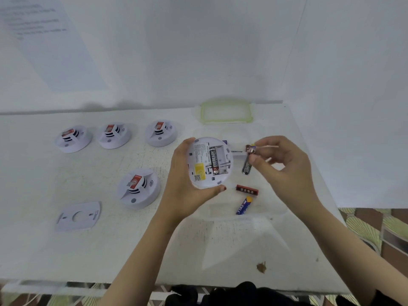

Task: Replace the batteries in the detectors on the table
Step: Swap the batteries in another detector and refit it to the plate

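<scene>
My left hand grips a round white detector turned back side up, above the table's middle. Its open battery bay holds one black Eveready battery beside a free slot. Just right of the detector, my right hand pinches a dark battery by its top end, hanging upright. Below them on the table lie a red and black battery and a blue and yellow battery.
Three white detectors stand in a row at the back left, a fourth sits nearer. A white cover plate lies front left. A clear container with a green-rimmed lid stands behind. The table's right edge is close.
</scene>
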`<state>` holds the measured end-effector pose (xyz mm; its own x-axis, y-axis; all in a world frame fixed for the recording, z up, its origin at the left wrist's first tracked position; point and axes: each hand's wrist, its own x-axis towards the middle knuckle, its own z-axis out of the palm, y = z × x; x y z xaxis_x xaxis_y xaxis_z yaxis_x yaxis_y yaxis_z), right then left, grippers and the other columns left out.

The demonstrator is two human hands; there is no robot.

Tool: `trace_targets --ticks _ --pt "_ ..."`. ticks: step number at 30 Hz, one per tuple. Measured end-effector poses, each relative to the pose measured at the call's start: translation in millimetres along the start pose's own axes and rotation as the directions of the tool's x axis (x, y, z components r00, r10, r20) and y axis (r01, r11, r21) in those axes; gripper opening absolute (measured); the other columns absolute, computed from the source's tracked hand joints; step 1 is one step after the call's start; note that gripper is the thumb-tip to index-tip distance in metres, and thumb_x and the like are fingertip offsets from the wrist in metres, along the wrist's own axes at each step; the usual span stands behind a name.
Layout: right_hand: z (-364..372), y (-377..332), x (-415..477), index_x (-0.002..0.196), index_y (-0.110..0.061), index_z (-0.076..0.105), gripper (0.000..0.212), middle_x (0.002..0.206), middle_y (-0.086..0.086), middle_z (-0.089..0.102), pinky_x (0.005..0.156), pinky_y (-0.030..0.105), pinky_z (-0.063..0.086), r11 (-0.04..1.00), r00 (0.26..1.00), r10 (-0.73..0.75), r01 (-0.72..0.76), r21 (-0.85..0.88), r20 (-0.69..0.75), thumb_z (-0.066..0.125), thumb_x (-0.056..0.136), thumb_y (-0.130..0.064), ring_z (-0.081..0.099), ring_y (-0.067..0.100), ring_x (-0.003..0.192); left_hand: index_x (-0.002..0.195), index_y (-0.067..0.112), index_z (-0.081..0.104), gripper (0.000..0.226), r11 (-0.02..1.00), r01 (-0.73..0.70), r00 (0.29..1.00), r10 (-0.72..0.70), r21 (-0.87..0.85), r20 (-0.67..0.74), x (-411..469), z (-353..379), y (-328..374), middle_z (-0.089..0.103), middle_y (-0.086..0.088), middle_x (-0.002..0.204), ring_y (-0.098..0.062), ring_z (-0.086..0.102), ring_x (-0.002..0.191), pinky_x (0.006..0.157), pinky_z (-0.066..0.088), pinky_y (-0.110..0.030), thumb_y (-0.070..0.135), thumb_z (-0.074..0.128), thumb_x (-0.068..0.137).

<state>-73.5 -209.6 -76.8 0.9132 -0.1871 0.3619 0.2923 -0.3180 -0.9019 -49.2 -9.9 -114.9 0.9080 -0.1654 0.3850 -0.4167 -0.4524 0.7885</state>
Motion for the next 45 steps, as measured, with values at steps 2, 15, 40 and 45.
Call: trace_targets --ticks 2,15,40,45 --pt "-4 7 -2 0.076 -0.026 0.063 0.018 0.071 -0.015 0.070 0.061 0.008 0.040 0.980 0.987 0.097 -0.073 -0.183 0.129 0.075 0.074 -0.012 0.061 0.000 0.066 0.135 0.026 0.027 0.101 1.000 -0.004 0.999 0.005 0.024 -0.042 -1 -3 -2 0.033 0.018 0.129 0.021 0.030 0.119 0.098 0.029 0.000 0.033 0.085 0.052" --pt "-2 5 9 0.128 -0.022 0.057 0.048 0.114 -0.022 0.058 0.086 0.013 0.033 0.769 0.873 -0.334 0.471 -0.433 0.356 0.057 0.085 -0.043 0.052 0.000 0.099 0.136 0.009 0.041 0.099 0.999 -0.048 0.999 0.048 -0.010 -0.010 1 -2 4 0.054 0.001 0.128 -0.007 0.051 0.119 0.097 0.044 -0.018 0.040 0.085 0.053" --pt "1 12 31 0.114 0.007 0.060 0.063 0.081 0.009 0.070 0.045 0.033 0.050 0.548 0.642 -0.490 0.753 -0.364 0.590 0.053 0.074 -0.041 0.058 0.027 0.051 0.128 0.019 0.046 0.087 0.992 -0.100 0.994 0.104 -0.079 0.046 3 10 11 0.059 0.017 0.118 -0.013 0.059 0.109 0.089 0.051 -0.024 0.020 0.091 0.053" --pt "0 18 29 0.120 0.001 0.060 0.056 0.111 0.017 0.067 0.057 0.036 0.054 0.512 0.614 -0.509 0.780 -0.361 0.603 0.052 0.080 -0.037 0.063 0.031 0.063 0.127 0.029 0.043 0.089 0.992 -0.110 0.994 0.111 -0.064 0.013 2 7 9 0.056 0.020 0.120 -0.012 0.058 0.111 0.090 0.051 -0.025 0.026 0.092 0.053"
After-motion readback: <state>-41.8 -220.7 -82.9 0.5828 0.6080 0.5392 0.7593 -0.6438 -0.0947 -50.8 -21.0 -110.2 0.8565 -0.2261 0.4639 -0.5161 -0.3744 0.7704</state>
